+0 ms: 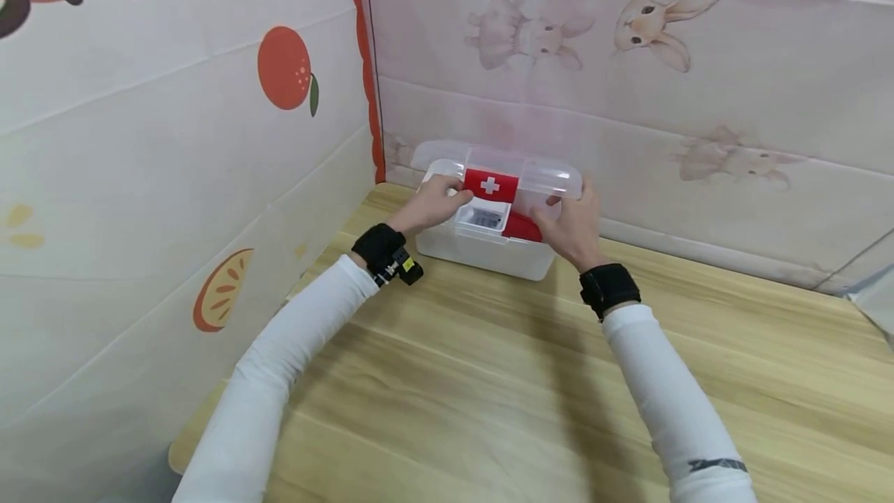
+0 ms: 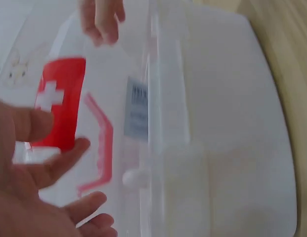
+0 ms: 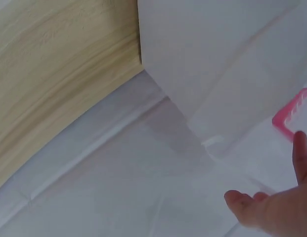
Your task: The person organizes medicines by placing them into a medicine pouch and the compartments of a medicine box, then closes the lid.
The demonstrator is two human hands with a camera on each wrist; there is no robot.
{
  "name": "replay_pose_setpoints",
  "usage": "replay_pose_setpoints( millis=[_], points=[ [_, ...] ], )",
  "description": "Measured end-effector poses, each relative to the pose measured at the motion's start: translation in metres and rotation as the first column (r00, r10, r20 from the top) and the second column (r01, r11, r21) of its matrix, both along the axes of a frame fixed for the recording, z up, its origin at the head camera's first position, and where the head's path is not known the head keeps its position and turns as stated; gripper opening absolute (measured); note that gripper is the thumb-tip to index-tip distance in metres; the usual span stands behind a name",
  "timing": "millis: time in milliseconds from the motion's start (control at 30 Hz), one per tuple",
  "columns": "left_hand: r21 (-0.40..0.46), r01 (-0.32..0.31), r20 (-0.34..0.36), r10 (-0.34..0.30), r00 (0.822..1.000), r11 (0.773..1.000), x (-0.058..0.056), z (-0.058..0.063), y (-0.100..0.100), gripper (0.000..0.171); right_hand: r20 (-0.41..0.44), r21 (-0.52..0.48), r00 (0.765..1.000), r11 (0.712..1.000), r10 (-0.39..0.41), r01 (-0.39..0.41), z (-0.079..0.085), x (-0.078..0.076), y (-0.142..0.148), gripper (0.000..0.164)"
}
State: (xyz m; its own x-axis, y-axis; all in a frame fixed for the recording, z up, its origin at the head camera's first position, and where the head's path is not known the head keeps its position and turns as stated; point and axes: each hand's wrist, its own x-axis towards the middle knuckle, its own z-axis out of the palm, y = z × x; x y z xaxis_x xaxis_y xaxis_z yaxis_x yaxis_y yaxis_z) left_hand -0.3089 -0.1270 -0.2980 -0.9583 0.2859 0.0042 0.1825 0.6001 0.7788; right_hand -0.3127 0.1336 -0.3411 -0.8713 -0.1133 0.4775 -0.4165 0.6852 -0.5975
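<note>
A white first-aid box stands at the back of the table with its clear lid raised. On the lid is a red latch with a white cross, and a red handle shows lower down. My left hand is at the left side of the latch; its thumb overlaps the latch in the left wrist view, fingers spread. At the lid's right end is my right hand, fingers and thumb apart, one straight finger near the handle in the right wrist view. Contact with the lid is unclear.
A printed cloth wall stands close behind the box, and another wall rises on the left. The wooden table extends toward me and right. A label with a barcode shows at the box.
</note>
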Motion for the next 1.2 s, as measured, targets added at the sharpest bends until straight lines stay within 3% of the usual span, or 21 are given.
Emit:
replay_pose_setpoints(
  millis=[200, 267, 367, 467, 533, 600, 733, 800, 867, 1000, 1200],
  points=[
    [0.076, -0.047, -0.014, 0.048, 0.999, 0.996, 0.017, -0.006, 0.004, 0.032, 0.026, 0.076, 0.986, 0.983, 0.166, -0.167, 0.003, 0.008, 0.013, 0.051],
    [0.102, -0.054, 0.012, 0.053, 0.999, 0.993, 0.021, -0.008, 0.003, 0.031, 0.074, 0.093, 0.971, 0.968, 0.227, -0.233, 0.006, 0.011, 0.019, 0.040],
    [0.127, -0.065, 0.056, 0.058, 0.997, 0.990, 0.026, -0.010, 0.002, 0.032, 0.216, 0.054, 0.925, 0.943, 0.311, -0.330, 0.013, 0.014, 0.030, 0.036],
    [0.152, -0.078, 0.088, 0.065, 0.994, 0.985, 0.030, -0.012, 0.000, 0.033, 0.386, -0.006, 0.868, 0.942, 0.312, -0.336, 0.020, 0.019, 0.041, 0.062],
    [0.177, -0.078, 0.100, 0.061, 0.993, 0.981, 0.032, -0.014, -0.002, 0.033, 0.454, -0.024, 0.845, 0.952, 0.282, -0.305, 0.023, 0.022, 0.045, 0.076],
    [0.203, -0.071, 0.117, 0.048, 0.992, 0.977, 0.033, -0.019, -0.003, 0.033, 0.462, -0.031, 0.850, 0.962, 0.253, -0.270, 0.021, 0.025, 0.047, 0.081],
    [0.219, -0.048, 0.150, 0.015, 0.989, 0.975, 0.036, -0.029, -0.006, 0.035, 0.347, -0.011, 0.913, 0.974, 0.217, -0.227, 0.013, 0.027, 0.047, 0.040],
    [0.206, -0.039, 0.165, 0.005, 0.986, 0.978, 0.039, -0.034, -0.007, 0.035, 0.287, -0.013, 0.936, 0.978, 0.201, -0.206, 0.006, 0.027, 0.045, 0.032],
    [0.196, -0.027, 0.181, -0.009, 0.983, 0.980, 0.040, -0.039, -0.007, 0.037, 0.257, -0.025, 0.949, 0.983, 0.183, -0.183, 0.000, 0.027, 0.043, 0.033],
    [0.176, 0.018, 0.186, -0.051, 0.981, 0.984, 0.043, -0.047, -0.007, 0.038, 0.268, -0.100, 0.948, 0.984, 0.170, -0.149, -0.010, 0.028, 0.039, 0.037],
    [0.123, 0.056, 0.134, -0.073, 0.988, 0.991, 0.045, -0.055, -0.010, 0.032, 0.271, -0.140, 0.946, 0.980, 0.175, -0.142, -0.024, 0.028, 0.034, 0.070]
  ],
)
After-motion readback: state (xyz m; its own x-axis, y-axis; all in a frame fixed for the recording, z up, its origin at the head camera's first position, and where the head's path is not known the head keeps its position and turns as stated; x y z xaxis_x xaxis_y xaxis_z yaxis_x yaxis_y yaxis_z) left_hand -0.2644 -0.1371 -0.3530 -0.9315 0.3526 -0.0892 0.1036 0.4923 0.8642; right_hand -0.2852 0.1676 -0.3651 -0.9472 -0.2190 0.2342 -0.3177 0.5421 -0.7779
